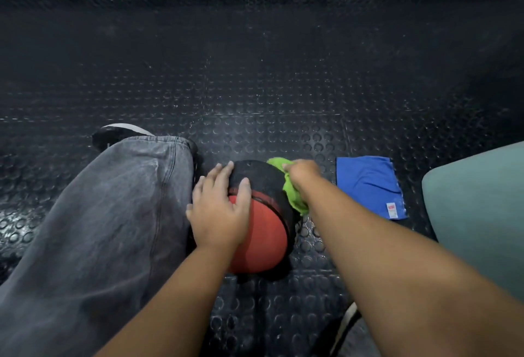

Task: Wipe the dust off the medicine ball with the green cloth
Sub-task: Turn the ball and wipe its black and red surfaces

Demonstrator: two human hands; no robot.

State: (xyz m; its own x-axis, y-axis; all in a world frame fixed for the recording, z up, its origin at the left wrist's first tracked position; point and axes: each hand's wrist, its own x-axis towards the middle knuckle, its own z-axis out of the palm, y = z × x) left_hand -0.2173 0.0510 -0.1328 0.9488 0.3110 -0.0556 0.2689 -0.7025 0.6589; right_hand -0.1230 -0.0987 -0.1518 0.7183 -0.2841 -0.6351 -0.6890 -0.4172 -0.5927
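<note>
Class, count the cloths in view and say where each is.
2: green cloth in the right hand, against the medicine ball; blue cloth flat on the floor, right of the ball.

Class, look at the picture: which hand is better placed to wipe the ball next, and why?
Right. The right hand grips the cloth against the ball's right side; the left hand lies flat on the ball, steadying it, with no cloth.

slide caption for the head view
Left hand rests on the ball; right hand holds the green cloth against it.
</note>
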